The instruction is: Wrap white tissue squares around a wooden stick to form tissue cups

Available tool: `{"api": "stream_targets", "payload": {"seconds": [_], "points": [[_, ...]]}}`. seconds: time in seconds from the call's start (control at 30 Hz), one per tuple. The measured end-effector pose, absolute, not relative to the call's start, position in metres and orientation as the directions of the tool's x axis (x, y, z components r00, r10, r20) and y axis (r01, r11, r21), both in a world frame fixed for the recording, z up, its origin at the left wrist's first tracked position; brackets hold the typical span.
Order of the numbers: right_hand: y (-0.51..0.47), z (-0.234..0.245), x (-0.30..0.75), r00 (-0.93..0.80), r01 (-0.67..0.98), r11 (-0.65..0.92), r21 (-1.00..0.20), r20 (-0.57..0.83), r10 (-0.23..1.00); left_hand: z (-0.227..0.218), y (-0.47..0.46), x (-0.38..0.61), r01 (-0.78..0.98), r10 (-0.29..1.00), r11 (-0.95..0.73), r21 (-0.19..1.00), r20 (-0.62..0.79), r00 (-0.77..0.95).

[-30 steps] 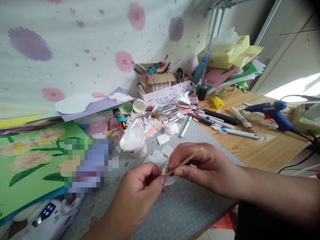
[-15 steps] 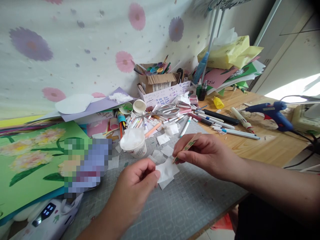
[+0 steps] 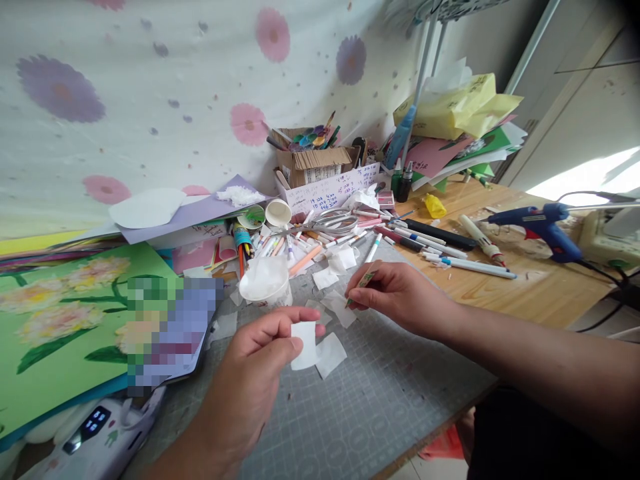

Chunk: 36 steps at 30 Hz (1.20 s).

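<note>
My left hand pinches a small white paper square between thumb and fingers, low over the grey cutting mat. Another white square lies on the mat just right of it. My right hand is closed around a slim tan stick with green markings, its lower tip close to loose white pieces on the mat. Whether the stick is a pencil or a tool I cannot tell. Behind my left hand stands a paper cup with white material at its mouth.
Several markers and a pair of scissors lie behind the hands. A blue glue gun with a cable rests at the right. Green flower artwork covers the left side. A cardboard box of brushes stands at the back.
My left hand has shifted slightly left, and its paper square now stands tilted up, apart from the stick. My right hand has moved a little back, keeping the stick.
</note>
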State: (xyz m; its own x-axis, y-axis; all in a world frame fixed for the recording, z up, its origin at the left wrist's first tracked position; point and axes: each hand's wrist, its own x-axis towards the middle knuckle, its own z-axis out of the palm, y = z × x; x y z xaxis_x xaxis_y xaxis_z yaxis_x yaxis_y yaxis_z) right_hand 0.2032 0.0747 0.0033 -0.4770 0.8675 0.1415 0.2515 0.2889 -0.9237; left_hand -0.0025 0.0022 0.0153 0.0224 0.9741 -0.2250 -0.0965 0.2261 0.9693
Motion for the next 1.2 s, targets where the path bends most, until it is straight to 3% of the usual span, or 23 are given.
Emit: {"api": "stream_targets", "payload": {"seconds": [0.1,0.27,0.47,0.77,0.97,1.1,1.2], "points": [[0.075,0.000,0.201,-0.473,0.277,0.320,-0.906,0.161,0.866,0.018,-0.002,-0.002,-0.236,0.966,0.255,0.938,-0.239,0.095],[0.073,0.000,0.198,-0.452,0.279,0.378,-0.883,0.227,0.863,0.017,-0.005,-0.003,-0.299,0.966,0.229,0.926,-0.178,0.189],[0.060,0.013,0.200,-0.446,0.028,0.483,-0.875,0.422,0.789,0.015,-0.003,0.000,-0.237,0.973,0.150,0.960,-0.100,0.210],[0.037,0.030,0.200,-0.586,-0.255,0.310,-0.916,0.401,0.704,0.013,-0.005,-0.003,-0.234,0.928,0.119,0.965,-0.024,0.372],[0.040,0.026,0.197,-0.607,-0.275,0.206,-0.939,0.335,0.720,0.012,-0.006,-0.004,-0.204,0.937,0.127,0.971,-0.050,0.346],[0.039,0.027,0.197,-0.605,-0.294,0.223,-0.929,0.362,0.709,0.008,-0.006,-0.003,-0.181,0.955,0.163,0.970,-0.109,0.274],[0.038,0.028,0.197,-0.594,-0.294,0.257,-0.921,0.386,0.706,0.008,-0.006,-0.003,-0.187,0.935,0.218,0.958,-0.150,0.322]]}}
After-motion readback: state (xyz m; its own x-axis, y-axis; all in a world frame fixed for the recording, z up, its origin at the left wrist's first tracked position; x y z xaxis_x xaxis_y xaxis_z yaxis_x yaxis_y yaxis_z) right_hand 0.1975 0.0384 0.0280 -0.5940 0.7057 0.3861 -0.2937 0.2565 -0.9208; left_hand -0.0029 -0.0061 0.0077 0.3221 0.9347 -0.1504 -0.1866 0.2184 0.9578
